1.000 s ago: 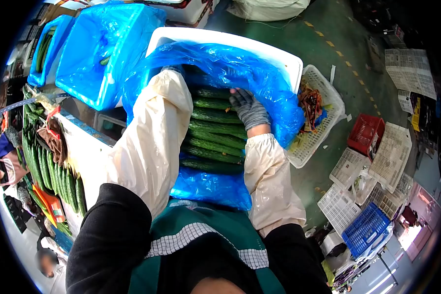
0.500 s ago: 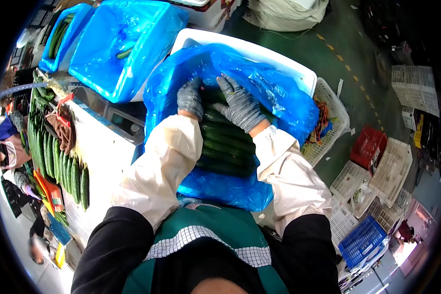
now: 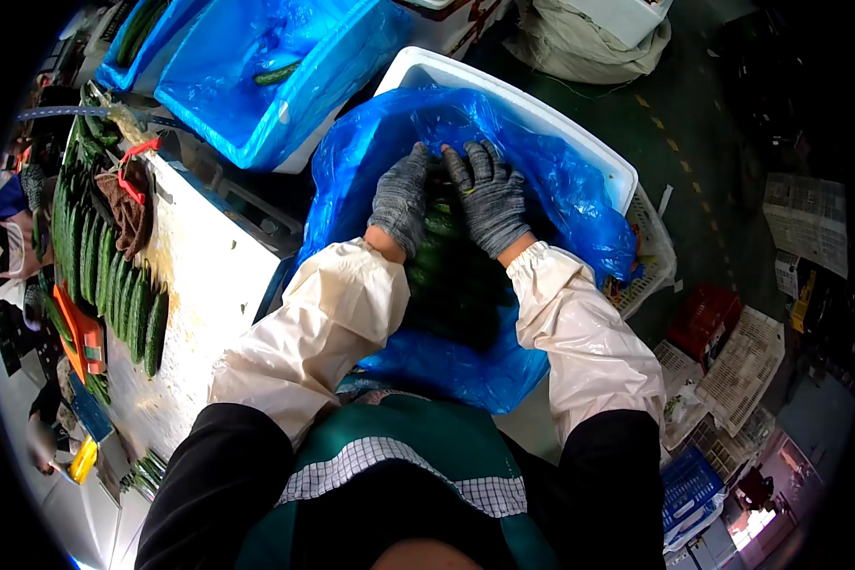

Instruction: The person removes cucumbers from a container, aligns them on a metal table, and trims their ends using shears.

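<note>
At the wearer's front, one green apron (image 3: 399,442) with a white checked band hangs below two cream, shiny oversleeves (image 3: 318,309). Beyond the cuffs are two hands in grey knitted gloves. The left hand (image 3: 401,201) points forward, its fingers close together; whether it grips anything cannot be told. The right hand (image 3: 491,197) is palm down, fingers extended and slightly spread, just beside the left.

Both are above long, dark-green cucumbers (image 3: 442,256) lying side by side inside one crinkled blue plastic liner (image 3: 456,370) in one white foam box (image 3: 513,90). Those cucumbers look glossy near the hands and sink into shadow towards the wearer, too dark to count.

To the left, one stained white table (image 3: 199,275) bears a row of at least seven bumpy green cucumbers (image 3: 135,318), one brown cloth (image 3: 128,207) and one flat orange object (image 3: 85,332).

Farther ahead stand two blue-lined boxes; the larger one (image 3: 233,104) shows one cucumber (image 3: 276,74) inside. One pale plastic basket (image 3: 657,252) sits right of the foam box, and one off-white sack (image 3: 584,47) lies beyond it.
</note>
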Action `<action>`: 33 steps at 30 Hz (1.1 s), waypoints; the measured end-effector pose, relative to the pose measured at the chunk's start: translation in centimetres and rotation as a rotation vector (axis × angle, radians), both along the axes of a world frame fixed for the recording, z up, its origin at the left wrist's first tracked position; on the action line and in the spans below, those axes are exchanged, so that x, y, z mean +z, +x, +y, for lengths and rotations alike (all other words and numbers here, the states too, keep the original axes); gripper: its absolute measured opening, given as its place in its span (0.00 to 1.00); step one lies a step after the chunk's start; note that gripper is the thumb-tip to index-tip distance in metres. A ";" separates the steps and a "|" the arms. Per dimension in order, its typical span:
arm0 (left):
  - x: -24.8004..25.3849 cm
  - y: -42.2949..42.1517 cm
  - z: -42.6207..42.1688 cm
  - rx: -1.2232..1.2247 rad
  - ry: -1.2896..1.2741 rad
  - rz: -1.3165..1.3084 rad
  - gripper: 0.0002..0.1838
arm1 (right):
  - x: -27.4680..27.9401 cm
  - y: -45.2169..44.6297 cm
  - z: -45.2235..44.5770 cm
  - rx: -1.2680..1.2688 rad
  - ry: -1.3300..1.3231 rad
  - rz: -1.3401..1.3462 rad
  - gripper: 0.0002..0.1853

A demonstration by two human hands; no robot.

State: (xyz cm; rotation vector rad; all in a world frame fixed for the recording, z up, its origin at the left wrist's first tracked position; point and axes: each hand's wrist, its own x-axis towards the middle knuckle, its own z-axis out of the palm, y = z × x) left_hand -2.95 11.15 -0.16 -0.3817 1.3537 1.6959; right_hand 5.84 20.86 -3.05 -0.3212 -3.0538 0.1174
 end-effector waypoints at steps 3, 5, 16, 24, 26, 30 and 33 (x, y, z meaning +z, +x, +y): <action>1.2 1.3 -0.3 -0.130 -0.028 0.351 0.15 | 1.4 -0.5 0.2 0.037 -0.020 0.114 0.28; 2.6 2.1 -0.3 -0.303 -0.202 0.757 0.15 | 3.0 -0.8 0.3 0.011 -0.092 0.156 0.22; 9.6 0.1 3.9 -0.765 -0.324 1.231 0.19 | 7.1 -0.4 4.6 0.008 -0.186 0.078 0.12; 11.4 -4.4 1.6 -0.614 -0.146 1.297 0.22 | 10.2 3.4 5.3 -0.143 -0.255 0.677 0.14; 9.5 -4.4 -0.1 -0.623 -0.199 1.279 0.22 | 12.1 4.6 5.2 -0.306 -0.573 0.788 0.14; 8.1 -2.9 -3.7 -0.620 -0.083 1.055 0.23 | 18.2 6.0 4.5 -0.322 -0.513 0.910 0.14; 8.4 -1.8 -6.5 -0.659 0.065 0.902 0.24 | 22.8 7.8 3.9 -0.280 -0.418 0.843 0.15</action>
